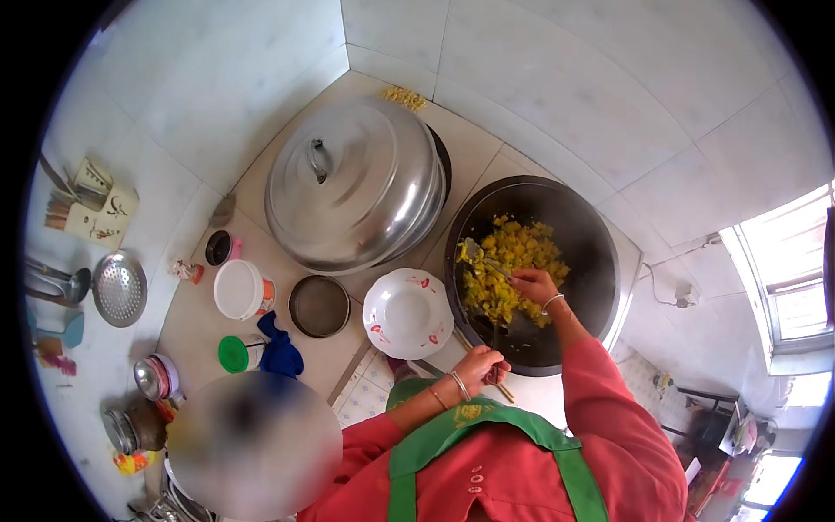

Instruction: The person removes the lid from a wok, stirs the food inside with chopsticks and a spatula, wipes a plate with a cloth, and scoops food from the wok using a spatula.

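A large dark wok (600,261) holds chopped yellow-green food (522,248), spread over its left and middle part. Over the wok, my right hand (535,285) is closed around the handle of a metal spoon or ladle (474,250), whose head rests in the food. At the wok's near rim, my left hand (477,370) is closed on what look like chopsticks (504,393); their pale ends stick out below the fingers and a dark part points into the wok. A white plate with red flower prints (409,315) sits left of the wok, with its middle bare.
A big metal lid (357,183) covers a second wok behind the plate. To the left stand a round metal tin (319,306), a white tub (238,290), a green-lidded container (239,354) and a blue cloth (280,348). A skimmer (120,289) hangs on the wall.
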`<state>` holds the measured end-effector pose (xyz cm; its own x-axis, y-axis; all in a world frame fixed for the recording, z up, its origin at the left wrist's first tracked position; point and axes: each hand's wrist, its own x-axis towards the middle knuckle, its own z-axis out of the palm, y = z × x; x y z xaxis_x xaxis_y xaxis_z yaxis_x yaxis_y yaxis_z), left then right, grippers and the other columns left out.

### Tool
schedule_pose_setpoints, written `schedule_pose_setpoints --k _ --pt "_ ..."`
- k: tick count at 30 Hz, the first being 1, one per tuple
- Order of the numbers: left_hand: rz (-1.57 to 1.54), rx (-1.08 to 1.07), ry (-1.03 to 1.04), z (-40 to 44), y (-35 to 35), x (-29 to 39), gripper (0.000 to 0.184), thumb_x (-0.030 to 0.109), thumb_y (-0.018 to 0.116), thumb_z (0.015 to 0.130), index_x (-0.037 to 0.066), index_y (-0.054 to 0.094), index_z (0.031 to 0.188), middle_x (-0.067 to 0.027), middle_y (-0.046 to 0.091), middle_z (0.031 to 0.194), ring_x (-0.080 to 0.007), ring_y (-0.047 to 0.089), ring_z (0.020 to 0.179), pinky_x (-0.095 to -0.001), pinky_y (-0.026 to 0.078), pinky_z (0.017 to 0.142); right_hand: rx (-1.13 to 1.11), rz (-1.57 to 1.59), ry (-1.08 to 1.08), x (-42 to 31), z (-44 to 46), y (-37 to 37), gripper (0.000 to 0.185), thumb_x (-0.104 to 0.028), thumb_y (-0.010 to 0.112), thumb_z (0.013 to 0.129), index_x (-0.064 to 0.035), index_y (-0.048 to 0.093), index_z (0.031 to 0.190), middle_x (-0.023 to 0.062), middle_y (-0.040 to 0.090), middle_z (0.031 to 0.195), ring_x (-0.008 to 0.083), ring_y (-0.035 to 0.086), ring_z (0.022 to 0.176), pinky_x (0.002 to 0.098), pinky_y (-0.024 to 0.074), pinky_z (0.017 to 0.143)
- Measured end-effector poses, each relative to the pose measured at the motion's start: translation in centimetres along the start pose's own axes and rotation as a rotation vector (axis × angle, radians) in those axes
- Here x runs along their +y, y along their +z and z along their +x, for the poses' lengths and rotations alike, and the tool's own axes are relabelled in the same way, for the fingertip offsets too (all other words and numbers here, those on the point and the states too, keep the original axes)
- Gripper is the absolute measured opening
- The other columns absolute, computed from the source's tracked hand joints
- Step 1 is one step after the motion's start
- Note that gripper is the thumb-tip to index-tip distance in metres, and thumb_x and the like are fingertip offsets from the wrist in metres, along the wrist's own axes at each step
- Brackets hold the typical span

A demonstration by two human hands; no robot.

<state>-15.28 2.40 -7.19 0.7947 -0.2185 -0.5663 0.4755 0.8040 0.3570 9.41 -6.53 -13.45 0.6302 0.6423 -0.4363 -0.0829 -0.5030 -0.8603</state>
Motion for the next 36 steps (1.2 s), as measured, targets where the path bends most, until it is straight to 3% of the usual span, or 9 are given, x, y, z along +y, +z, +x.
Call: schedule_pose_setpoints --k 12,13,16,17,18,28,30,34,36 --pt "-0.019 -0.034 -0.003 -1.1 -0.1 0.2 0.014 0.013 0.049 0.085 0.001 0.053 0.078 -0.0079 0.058 0.071 -0.0108 0.053 0.055 -0.021 0.044 0.049 -0.041 0.132 0.048 -9.7 -6.7 -5.3 0.021 -0.017 0.064 0.077 -0.0005 0.064 0.09 0.0024 0.06 0.067 0.0084 0.054 0.056 0.0199 0.0401 0.047" --pt "-0.03 -0.017 0.008 -1.2 0.0 0.3 0.013 0.013 0.05 0.085 0.002 0.052 0.079 -0.0079 0.058 0.072 -0.0108 0.053 0.055 -0.0207 0.044 0.05 -0.07 0.172 0.038 -10.2 -7.0 -6.2 0.02 -0.012 0.063 0.077 0.0014 0.062 0.092 0.0038 0.057 0.065 0.0047 0.045 0.051 0.0176 0.029 0.042" --pt "0.019 0.005 0.019 -1.4 -0.4 0.3 0.012 0.013 0.051 0.084 0.002 0.052 0.081 -0.0076 0.058 0.073 -0.0108 0.053 0.057 -0.0206 0.043 0.05 -0.103 0.146 -0.02 -14.0 -9.0 -8.2 0.019 -0.011 0.062 0.078 0.0027 0.063 0.091 0.0047 0.057 0.065 0.0052 0.044 0.051 0.0177 0.0288 0.042" --pt "0.038 0.0 0.01 -1.4 -0.6 0.1 0.012 0.013 0.051 0.084 0.002 0.052 0.081 -0.0076 0.058 0.073 -0.0108 0.053 0.057 -0.0206 0.043 0.05 -0.106 0.141 -0.031 -15.1 -9.6 -9.0 0.02 -0.013 0.064 0.077 0.002 0.063 0.09 0.0047 0.06 0.067 0.0083 0.054 0.056 0.02 0.0397 0.047" --pt "0.031 0.024 0.0 -1.2 -0.9 0.0 0.011 0.013 0.05 0.085 0.003 0.052 0.082 -0.0076 0.058 0.074 -0.0107 0.053 0.058 -0.0207 0.043 0.05 -0.088 0.149 -0.04 -16.4 -10.2 -9.7 0.02 -0.013 0.064 0.077 0.002 0.063 0.09 0.0047 0.06 0.067 0.0083 0.054 0.056 0.02 0.0397 0.047" --pt "0.042 -0.011 -0.074 -1.4 -0.8 1.0 0.013 0.009 0.044 0.085 0.002 0.053 0.092 -0.0083 0.058 0.079 -0.0107 0.052 0.061 -0.0199 0.044 0.05 -0.267 -0.027 -0.382 -27.9 -15.9 -13.8 0.018 -0.005 0.068 0.071 0.0052 0.065 0.086 0.0078 0.061 0.066 0.0094 0.055 0.057 0.0186 0.0397 0.046" --pt "0.023 0.018 -0.096 -1.5 -0.5 1.4 0.008 0.012 0.049 0.086 0.005 0.052 0.086 -0.0073 0.059 0.075 -0.0098 0.052 0.056 -0.0204 0.045 0.049 -0.391 -0.089 -0.476 -30.0 -16.7 -14.4 0.019 -0.007 0.069 0.072 0.0047 0.065 0.087 0.0073 0.062 0.067 0.0092 0.055 0.058 0.0187 0.0407 0.048" --pt "-0.085 0.097 -0.097 -0.3 -3.9 -1.2 0.015 0.009 0.044 0.085 0.003 0.053 0.095 -0.008 0.057 0.079 -0.0101 0.052 0.06 -0.0192 0.045 0.048 -0.531 -0.113 -0.629 -33.1 -17.7 -15.3 0.018 -0.006 0.068 0.073 0.0039 0.065 0.088 0.0067 0.06 0.065 0.0081 0.052 0.054 0.0201 0.0373 0.045" --pt "0.026 -0.009 -0.151 0.7 -4.9 -0.1 0.015 0.008 0.045 0.085 0.003 0.053 0.096 -0.0086 0.057 0.08 -0.0101 0.052 0.06 -0.019 0.044 0.047 -0.54 -0.109 -0.662 -33.9 -18.1 -15.6 0.018 -0.005 0.068 0.073 0.004 0.065 0.089 0.0074 0.06 0.065 0.0085 0.051 0.052 0.0209 0.036 0.044"
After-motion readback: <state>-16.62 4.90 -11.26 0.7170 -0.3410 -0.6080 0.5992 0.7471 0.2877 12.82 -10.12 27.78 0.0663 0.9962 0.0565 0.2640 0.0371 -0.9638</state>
